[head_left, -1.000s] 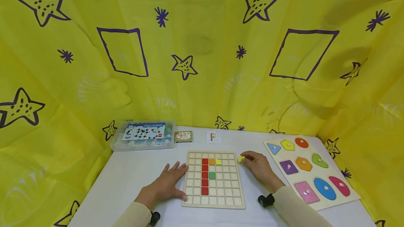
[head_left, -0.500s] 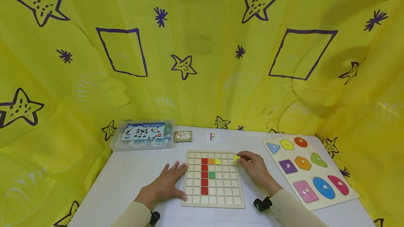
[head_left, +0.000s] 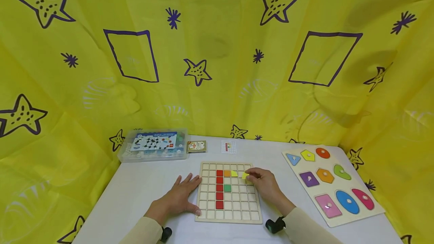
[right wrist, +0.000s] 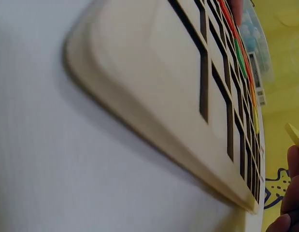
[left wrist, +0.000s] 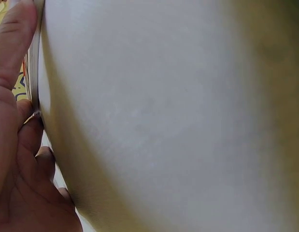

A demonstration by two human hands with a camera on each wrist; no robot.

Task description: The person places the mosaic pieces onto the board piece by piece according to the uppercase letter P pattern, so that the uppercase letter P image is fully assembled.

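A wooden grid board point(head_left: 237, 214) lies in the middle of the table. One of its columns carries several red tiles point(head_left: 220, 188), with an orange tile point(head_left: 227, 173) and a yellow tile point(head_left: 234, 174) beside the top one and a green tile point(head_left: 227, 188) lower down. My right hand point(head_left: 268, 187) pinches another yellow tile point(head_left: 245, 176) over the board's upper right cells; in the right wrist view this yellow tile point(right wrist: 294, 134) sticks out from the fingertips. My left hand point(head_left: 178, 199) rests with spread fingers against the board's left edge.
Behind the board lies a small pattern card point(head_left: 228, 147). A clear plastic case point(head_left: 154, 153) and a small card box point(head_left: 197, 146) stand at the back left. On the right is a knobbed shape puzzle point(head_left: 333, 185). A yellow curtain point(head_left: 217, 101) encloses the table.
My right hand has moved left with the yellow tile, from beside the board to over its upper right cells. The left hand has stayed at the board's edge.
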